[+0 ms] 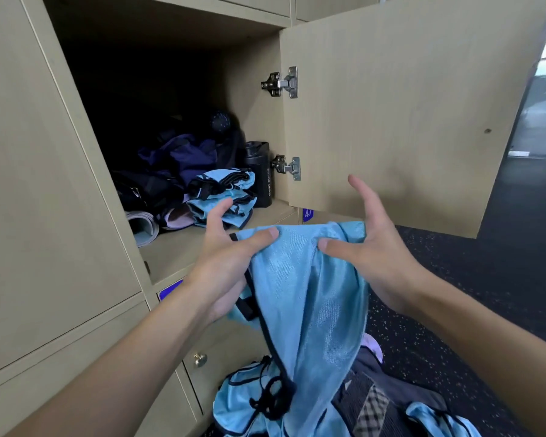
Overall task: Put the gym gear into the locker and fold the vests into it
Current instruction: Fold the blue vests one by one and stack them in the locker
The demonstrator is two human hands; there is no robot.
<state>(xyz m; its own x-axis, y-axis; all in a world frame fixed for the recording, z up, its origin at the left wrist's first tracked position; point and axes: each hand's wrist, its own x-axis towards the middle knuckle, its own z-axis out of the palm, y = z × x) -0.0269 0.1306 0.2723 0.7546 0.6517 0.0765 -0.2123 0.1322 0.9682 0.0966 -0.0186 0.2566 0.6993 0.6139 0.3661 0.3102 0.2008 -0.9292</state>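
As it stands open, locker (171, 257): the shelf is crowded at the back and left, so a bulky fold may fit only on the bare front strip and slide off.
rolled mat (142, 227): its end lies at the shelf's front lip, where a nudge could roll it out.
folded vests (224, 197): a loose blue stack sits just behind the left fingertips; a careless push could topple it.
left grip (224, 257): it is closed on the vest, thumb on top and lower fingers curled round the dark trim.
floor pile (249, 402): more blue vests lie here with black cords that could snag the hanging cloth.
bottle (260, 171): it stands upright by the hinge side and is easily knocked over.
vest (309, 294): it hangs unfolded in front of the locker, its lower end running down into the pile; the cloth looks slick, so folds may not hold.
right grip (369, 250): its fingers are spread straight with only the thumb on the cloth, so that corner may slip free.
door (407, 105): it stands wide open beside the right knuckles, which could bump it.
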